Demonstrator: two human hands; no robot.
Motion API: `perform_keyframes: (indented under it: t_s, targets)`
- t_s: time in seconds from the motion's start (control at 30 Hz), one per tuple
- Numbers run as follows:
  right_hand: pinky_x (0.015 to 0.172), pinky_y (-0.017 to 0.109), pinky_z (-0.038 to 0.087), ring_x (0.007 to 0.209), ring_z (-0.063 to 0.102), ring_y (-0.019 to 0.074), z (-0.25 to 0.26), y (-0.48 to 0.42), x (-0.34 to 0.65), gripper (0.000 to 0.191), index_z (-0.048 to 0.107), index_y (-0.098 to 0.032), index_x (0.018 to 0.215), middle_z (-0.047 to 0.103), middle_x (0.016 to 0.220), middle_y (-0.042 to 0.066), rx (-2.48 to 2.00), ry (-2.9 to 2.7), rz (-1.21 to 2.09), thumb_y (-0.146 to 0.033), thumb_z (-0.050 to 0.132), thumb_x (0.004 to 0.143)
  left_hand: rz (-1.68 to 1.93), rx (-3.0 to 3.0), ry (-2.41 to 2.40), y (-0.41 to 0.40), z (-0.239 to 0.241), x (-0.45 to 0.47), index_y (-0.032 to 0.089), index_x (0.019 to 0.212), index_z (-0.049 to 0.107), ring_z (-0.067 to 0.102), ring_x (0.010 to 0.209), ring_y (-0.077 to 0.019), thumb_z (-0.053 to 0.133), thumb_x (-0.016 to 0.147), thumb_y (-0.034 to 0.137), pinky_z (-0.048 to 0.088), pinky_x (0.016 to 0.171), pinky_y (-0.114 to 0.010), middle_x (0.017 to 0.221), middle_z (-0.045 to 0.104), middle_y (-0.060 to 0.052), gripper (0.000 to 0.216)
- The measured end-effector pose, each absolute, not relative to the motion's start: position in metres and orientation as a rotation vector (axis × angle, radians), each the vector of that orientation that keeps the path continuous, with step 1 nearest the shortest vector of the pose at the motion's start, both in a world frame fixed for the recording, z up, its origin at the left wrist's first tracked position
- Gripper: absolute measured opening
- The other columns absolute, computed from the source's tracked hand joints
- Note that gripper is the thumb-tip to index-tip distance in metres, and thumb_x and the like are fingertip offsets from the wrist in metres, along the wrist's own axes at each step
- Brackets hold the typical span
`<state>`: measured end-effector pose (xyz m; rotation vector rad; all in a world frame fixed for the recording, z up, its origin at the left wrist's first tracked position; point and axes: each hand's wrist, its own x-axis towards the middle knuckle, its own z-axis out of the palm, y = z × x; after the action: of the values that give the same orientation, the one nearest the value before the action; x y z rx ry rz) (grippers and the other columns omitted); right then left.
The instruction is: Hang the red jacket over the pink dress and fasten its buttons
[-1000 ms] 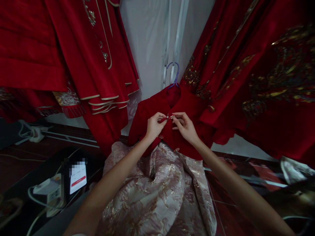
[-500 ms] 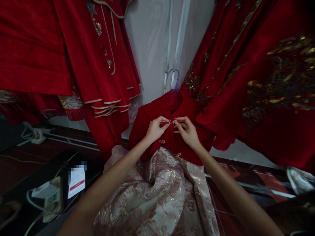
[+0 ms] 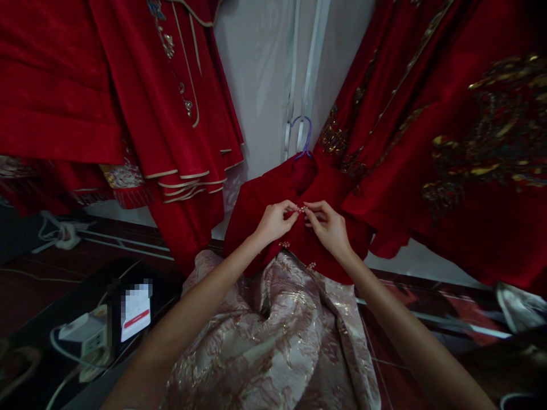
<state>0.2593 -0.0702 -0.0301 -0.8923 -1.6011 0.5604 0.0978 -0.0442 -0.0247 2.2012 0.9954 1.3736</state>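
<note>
Red jacket [image 3: 258, 196]: beaded clasp [image 3: 302, 209] between left fingers [image 3: 288, 204] and right fingers [image 3: 317, 205], both pinched tight on it.

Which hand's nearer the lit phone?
Left. The left hand is up and to the right of the phone, at the beaded clasp; the right hand is at that clasp too, farther right.

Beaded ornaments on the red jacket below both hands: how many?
2. Upper ornament: on the red jacket, below the left hand. Lower ornament: near its hem, below the right hand. Hands or folds may hide more.
</note>
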Motion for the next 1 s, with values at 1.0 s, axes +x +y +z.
perform_keyframes:
  t_s: [1.0]
  targets:
    - [0.074,0.030,0.055,0.088,0.060,0.0143,-0.041,-0.061,0.257,0.042,0.048,-0.021,0.126,0.058,0.113,0.008,-0.916,-1.595,0.606,-0.041,0.041,0.090,1.441,2.082,1.018,-0.042,-0.026,0.118,0.017,0.079,0.056,0.060,0.070,-0.0122,0.055,0.079,0.023,0.045,0.066,-0.022,0.077,0.064,-0.003,0.006]
